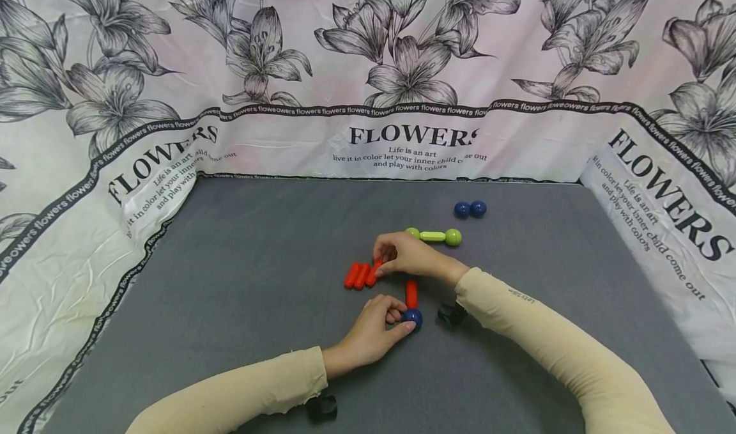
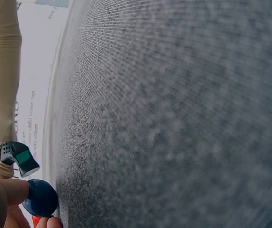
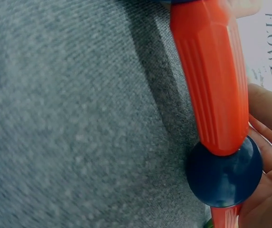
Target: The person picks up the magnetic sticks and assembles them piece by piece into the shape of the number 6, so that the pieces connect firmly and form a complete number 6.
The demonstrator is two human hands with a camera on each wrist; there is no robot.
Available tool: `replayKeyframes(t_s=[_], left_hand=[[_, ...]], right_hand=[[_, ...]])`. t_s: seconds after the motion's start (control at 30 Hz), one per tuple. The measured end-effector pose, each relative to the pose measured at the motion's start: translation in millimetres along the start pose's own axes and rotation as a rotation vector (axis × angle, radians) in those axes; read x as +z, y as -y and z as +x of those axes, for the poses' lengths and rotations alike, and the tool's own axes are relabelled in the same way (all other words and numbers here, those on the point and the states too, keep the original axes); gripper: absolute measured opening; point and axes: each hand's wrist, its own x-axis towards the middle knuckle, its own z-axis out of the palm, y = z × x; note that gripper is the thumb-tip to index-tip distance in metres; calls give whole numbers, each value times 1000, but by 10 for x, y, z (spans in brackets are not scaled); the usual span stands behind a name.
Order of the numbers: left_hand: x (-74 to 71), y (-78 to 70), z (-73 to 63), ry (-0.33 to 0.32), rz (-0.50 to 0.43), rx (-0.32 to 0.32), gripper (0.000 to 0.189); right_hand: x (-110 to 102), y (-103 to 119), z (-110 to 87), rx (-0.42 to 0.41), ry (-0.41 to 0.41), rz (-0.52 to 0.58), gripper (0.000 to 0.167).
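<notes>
In the head view my left hand [image 1: 368,332] holds a blue ball [image 1: 412,319] between thumb and fingers. A red rod [image 1: 411,293] stands out from that ball's far side. My right hand [image 1: 416,255] pinches the rightmost red rod [image 1: 374,273] of a small row, beside two other red rods [image 1: 358,275]. In the left wrist view, the thumb presses the blue ball [image 2: 40,198], with a bit of red below. The right wrist view shows a large red rod [image 3: 212,76] meeting a blue ball [image 3: 224,172], with the palm to the right and more red underneath.
Beyond my right hand lies a yellow-green bar with a ball at each end [image 1: 432,236]. Two blue balls [image 1: 470,209] sit farther back. Black wrist devices [image 1: 451,314] hang under both sleeves. Floral-printed cloth [image 1: 408,143] surrounds the grey tabletop [image 1: 259,229].
</notes>
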Motion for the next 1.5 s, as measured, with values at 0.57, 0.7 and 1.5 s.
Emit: replayKeyframes(t_s=[0.57,0.7,1.5], left_hand=[[-1,-7,8,12,-5,-19,29],[5,-6,8,12,-9,-23,29],[19,-13,8,10,3,-50,31]], right_hand=[[-113,13,-59,-88,10,-98,16],[-195,-9,-134,-108,-36,-87,19],[-340,-280,-988,99,-346,-71,16]])
